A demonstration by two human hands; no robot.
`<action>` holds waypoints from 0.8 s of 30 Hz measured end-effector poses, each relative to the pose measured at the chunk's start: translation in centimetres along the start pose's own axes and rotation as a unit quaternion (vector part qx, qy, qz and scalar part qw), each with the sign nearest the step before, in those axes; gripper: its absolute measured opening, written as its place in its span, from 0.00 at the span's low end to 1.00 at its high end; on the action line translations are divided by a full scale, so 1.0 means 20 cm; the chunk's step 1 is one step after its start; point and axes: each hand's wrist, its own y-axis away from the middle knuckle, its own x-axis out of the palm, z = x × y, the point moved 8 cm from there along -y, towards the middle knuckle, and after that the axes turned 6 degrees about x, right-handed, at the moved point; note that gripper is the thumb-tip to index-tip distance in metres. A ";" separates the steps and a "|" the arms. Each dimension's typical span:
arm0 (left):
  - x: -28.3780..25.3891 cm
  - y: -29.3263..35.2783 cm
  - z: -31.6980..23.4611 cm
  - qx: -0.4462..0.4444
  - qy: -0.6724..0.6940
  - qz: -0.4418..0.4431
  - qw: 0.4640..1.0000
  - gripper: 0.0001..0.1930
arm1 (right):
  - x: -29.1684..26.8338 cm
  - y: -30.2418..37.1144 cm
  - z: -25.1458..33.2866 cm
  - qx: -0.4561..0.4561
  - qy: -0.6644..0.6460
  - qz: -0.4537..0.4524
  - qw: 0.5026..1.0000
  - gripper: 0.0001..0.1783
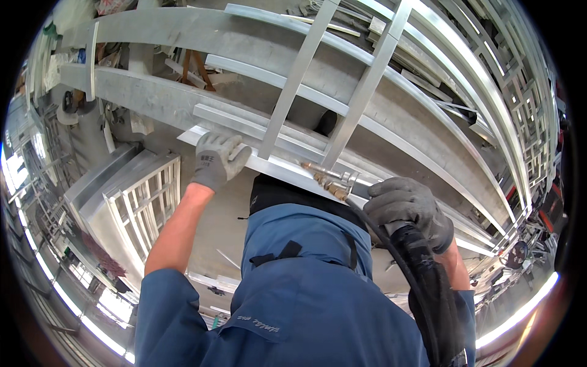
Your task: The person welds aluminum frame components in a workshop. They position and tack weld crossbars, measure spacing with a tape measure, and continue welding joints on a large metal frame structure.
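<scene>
My left hand (221, 160), in a grey work glove, curls over the near metal bar (281, 171) close to its left end. My right hand (409, 208), gloved too, is wrapped round a welding torch (342, 182) with brass-coloured fittings and a silver body. Its tip points left, just over the near bar, by the foot of a crossbar (361, 92). A second crossbar (299, 76) runs parallel to it, and both meet the near bar. From the torch a black hose (397, 263) trails down along my right forearm.
Wide grey beams (153, 95) support the frame from below. A silver slatted frame (143, 208) stands at the left. Long metal profiles (471, 67) and stacked lattice frames (529, 116) fill the far right. Scraps and tools lie on the floor at the far left.
</scene>
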 end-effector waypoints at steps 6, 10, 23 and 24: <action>-0.09 -0.21 -0.14 0.035 -0.026 -0.013 0.999 0.28 | 0.29 -0.02 -0.02 0.002 -0.055 0.107 0.993 0.20; 0.13 -0.24 -0.05 0.033 -0.084 0.056 0.994 0.48 | 0.45 -0.07 0.00 0.008 -0.136 0.183 0.974 0.29; 0.30 -0.28 -0.04 0.048 -0.032 0.238 0.970 0.48 | 0.84 -0.47 -0.35 0.373 -0.010 0.125 0.919 0.36; 0.30 -0.26 -0.03 0.058 -0.026 0.223 0.973 0.49 | 0.83 -0.48 -0.37 0.368 0.050 0.090 0.924 0.36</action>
